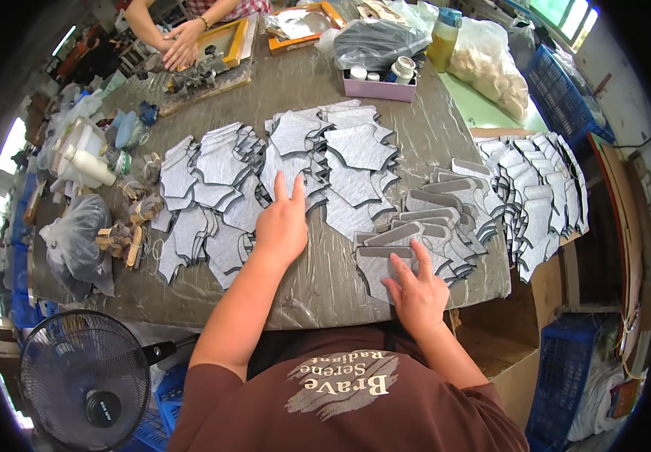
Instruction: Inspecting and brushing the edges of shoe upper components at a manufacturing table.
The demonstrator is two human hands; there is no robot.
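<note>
My left hand (281, 232) lies over the middle of the table, two fingers stretched forward onto light-grey cut pieces (294, 134) with dark edges. Nothing shows in its grasp. These flat, notched pieces overlap in several rows. My right hand (422, 295) rests near the front edge, fingers apart, its fingertips on the nearest piece (377, 270), which has a darker grey strip along its upper edge. Behind that piece, more pieces with strips (435, 200) lie fanned in an overlapping pile. Under both palms, the surface is hidden.
More grey pieces (540, 196) hang over the table's right side. A purple box of bottles (378, 90) stands at the back. Bundles and plastic bags (77, 237) line the left. A black fan (84, 380) stands front left. Across the table, another person's hands (184, 47) meet beside a yellow frame (229, 41).
</note>
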